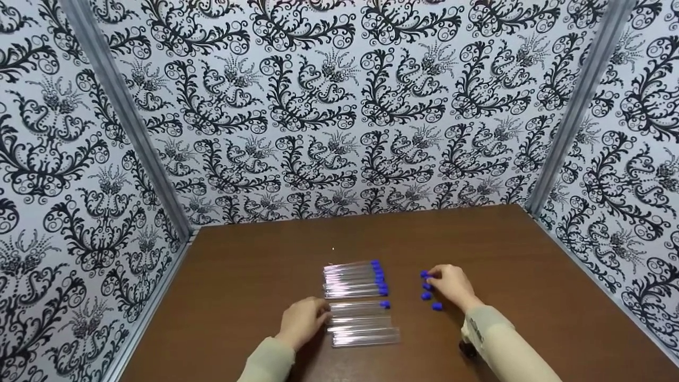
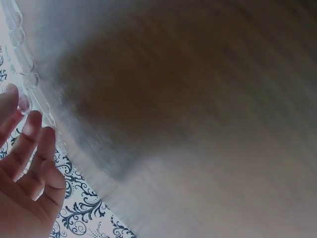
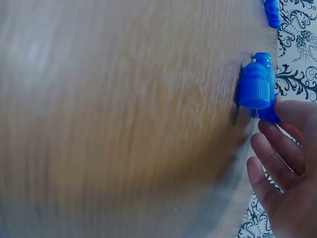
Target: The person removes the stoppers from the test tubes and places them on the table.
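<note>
Several clear test tubes (image 1: 350,278) with blue caps lie side by side on the table. In front of them lies one more capped tube (image 1: 356,306), then several uncapped tubes (image 1: 366,337). My left hand (image 1: 303,322) is at the tubes' closed ends; in the left wrist view its thumb and index finger pinch the rounded end of a test tube (image 2: 24,105). Right of the tubes, my right hand (image 1: 451,284) pinches a blue cap (image 3: 270,115) between thumb and index finger. Other loose caps (image 3: 255,87) lie close by its fingertips.
The brown table (image 1: 254,265) carries everything. Patterned panels (image 1: 318,106) rise at its back and both sides, joined by grey metal posts (image 1: 573,111). A loose blue cap (image 1: 436,306) lies nearest the front of its group.
</note>
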Demonstrator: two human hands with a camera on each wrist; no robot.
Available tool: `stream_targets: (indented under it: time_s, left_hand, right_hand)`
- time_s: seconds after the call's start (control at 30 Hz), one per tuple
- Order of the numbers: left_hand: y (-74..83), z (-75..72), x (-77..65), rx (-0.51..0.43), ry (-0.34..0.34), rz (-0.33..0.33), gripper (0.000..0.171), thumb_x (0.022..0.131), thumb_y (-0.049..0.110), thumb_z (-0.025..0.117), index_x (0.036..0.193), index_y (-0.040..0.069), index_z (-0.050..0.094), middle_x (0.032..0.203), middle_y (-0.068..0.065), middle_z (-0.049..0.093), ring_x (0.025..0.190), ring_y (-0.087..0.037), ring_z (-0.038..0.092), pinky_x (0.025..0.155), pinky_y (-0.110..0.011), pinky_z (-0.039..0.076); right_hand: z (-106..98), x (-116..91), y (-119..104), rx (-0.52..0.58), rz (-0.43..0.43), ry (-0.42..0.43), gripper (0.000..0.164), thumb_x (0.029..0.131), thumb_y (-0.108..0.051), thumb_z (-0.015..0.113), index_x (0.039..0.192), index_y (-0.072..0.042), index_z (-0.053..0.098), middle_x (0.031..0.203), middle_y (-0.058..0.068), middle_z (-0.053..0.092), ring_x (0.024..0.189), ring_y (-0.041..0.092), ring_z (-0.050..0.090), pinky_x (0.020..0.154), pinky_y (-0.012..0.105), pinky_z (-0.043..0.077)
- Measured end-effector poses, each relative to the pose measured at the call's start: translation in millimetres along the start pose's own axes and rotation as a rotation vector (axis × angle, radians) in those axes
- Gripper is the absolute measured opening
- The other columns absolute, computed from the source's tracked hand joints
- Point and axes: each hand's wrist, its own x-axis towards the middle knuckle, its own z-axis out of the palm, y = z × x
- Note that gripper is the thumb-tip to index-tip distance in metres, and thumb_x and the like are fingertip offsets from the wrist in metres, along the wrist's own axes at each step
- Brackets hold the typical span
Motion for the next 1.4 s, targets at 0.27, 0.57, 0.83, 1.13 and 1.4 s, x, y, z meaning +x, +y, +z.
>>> stream_targets:
  time_s: [0.27,0.57,0.83,1.13,1.4]
  left_hand:
    - [1.5,-0.6,0.4,-0.050,-0.006,-0.019,0.009,0.087,0.026,0.072,0.089,0.018,0.072,0.079,0.009,0.066,0.070,-0.011,0.063,0.057,-0.034,0.050]
    - [0.6,0.2,1.2,-0.102,-0.037,-0.042,0.006,0.086,0.016,0.072,0.091,0.014,0.072,0.081,0.005,0.068,0.076,-0.017,0.066,0.062,-0.038,0.052]
    - [-0.6,0.9,1.7,-0.096,-0.043,-0.028,0.008,0.084,0.012,0.072,0.092,0.012,0.073,0.083,0.002,0.069,0.078,-0.020,0.066,0.066,-0.039,0.053]
    - [2.2,-1.5,1.2,-0.118,-0.052,-0.031,0.010,0.085,0.011,0.071,0.094,0.012,0.074,0.087,0.000,0.071,0.082,-0.023,0.067,0.068,-0.040,0.053]
    - [3.7,-1.0,0.3,-0.138,-0.060,-0.043,0.012,0.087,0.011,0.070,0.098,0.011,0.074,0.090,0.000,0.072,0.084,-0.022,0.068,0.069,-0.040,0.054]
  right_hand:
    - [0.3,-1.2,-0.1,-0.001,0.018,-0.018,0.015,0.091,-0.016,0.067,0.103,-0.009,0.074,0.095,0.001,0.069,0.096,0.029,0.065,0.087,0.050,0.049]
    - [4.4,0.5,3.0,-0.062,0.012,0.014,0.017,0.090,-0.018,0.068,0.104,-0.011,0.074,0.100,0.004,0.070,0.097,0.030,0.065,0.086,0.050,0.048]
    - [5.2,-0.2,2.7,-0.080,0.004,0.011,0.015,0.090,-0.019,0.069,0.102,-0.012,0.075,0.099,0.003,0.071,0.096,0.029,0.065,0.084,0.050,0.049]
    - [2.8,-1.2,1.9,-0.053,0.008,0.000,0.016,0.091,-0.016,0.067,0.104,-0.009,0.074,0.102,0.006,0.070,0.098,0.030,0.064,0.087,0.050,0.048]
    - [4.0,-4.7,3.2,-0.029,-0.014,0.010,0.019,0.092,-0.016,0.066,0.107,-0.006,0.072,0.104,0.009,0.070,0.098,0.031,0.064,0.086,0.050,0.049]
